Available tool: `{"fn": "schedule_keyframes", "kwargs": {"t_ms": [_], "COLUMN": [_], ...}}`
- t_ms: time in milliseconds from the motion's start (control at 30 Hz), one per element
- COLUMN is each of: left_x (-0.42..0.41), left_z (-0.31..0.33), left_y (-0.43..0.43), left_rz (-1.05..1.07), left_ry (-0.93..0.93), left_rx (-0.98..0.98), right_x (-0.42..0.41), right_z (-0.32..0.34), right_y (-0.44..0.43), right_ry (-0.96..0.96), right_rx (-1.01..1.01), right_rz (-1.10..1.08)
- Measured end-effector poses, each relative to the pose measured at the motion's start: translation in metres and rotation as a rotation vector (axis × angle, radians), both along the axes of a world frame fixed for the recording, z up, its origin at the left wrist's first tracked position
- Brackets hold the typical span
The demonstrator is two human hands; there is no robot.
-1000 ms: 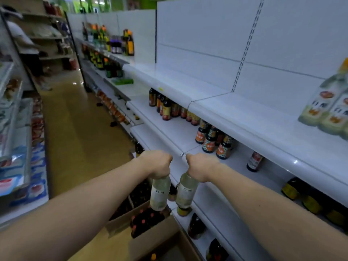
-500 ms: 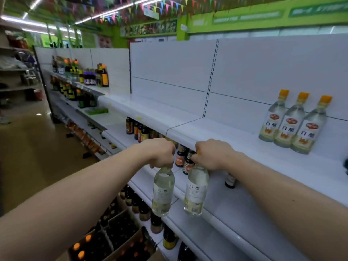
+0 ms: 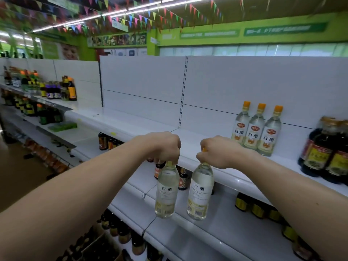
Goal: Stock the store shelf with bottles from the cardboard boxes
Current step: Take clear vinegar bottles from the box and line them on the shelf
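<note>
Fingers [image 3: 159, 160] clamped on necks: left hand [image 3: 165, 146] carried the left vinegar bottle [image 3: 166, 193], right hand [image 3: 216, 152] the right vinegar bottle [image 3: 200, 196], upright, probably for the shelved trio [image 3: 258, 132] right of the fingers.

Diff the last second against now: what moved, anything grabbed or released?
Both bottles rose. The left hand and right hand lifted the left bottle and right bottle from lower-shelf level up to the front edge of the top shelf. Nothing was grabbed or released; each hand still grips its bottle by the neck. The three shelved bottles stand as before.
</note>
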State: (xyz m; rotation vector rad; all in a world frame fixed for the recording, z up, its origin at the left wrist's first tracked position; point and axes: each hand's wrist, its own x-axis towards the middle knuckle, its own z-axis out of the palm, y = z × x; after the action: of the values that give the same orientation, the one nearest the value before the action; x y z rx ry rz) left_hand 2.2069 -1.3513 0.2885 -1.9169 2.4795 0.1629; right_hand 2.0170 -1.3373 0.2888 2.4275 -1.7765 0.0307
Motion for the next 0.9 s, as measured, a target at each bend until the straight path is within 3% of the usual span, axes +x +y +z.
{"fn": "schedule_keyframes", "kwargs": {"t_ms": [567,900], "left_x": [-0.106,-0.193], "left_z": [0.074,0.127], "left_y": [-0.023,-0.062], "left_rz": [-0.214,-0.205], "left_ry": [0.175,0.207], "left_rx": [-0.020,-0.069], "right_x": [-0.106,-0.211], "right_z": [0.089,0.128], "right_y": [0.008,-0.020], "right_ry": [-0.151,-0.305], "right_rx": [-0.070,-0.080], "right_rz": [-0.189,-0.216]}}
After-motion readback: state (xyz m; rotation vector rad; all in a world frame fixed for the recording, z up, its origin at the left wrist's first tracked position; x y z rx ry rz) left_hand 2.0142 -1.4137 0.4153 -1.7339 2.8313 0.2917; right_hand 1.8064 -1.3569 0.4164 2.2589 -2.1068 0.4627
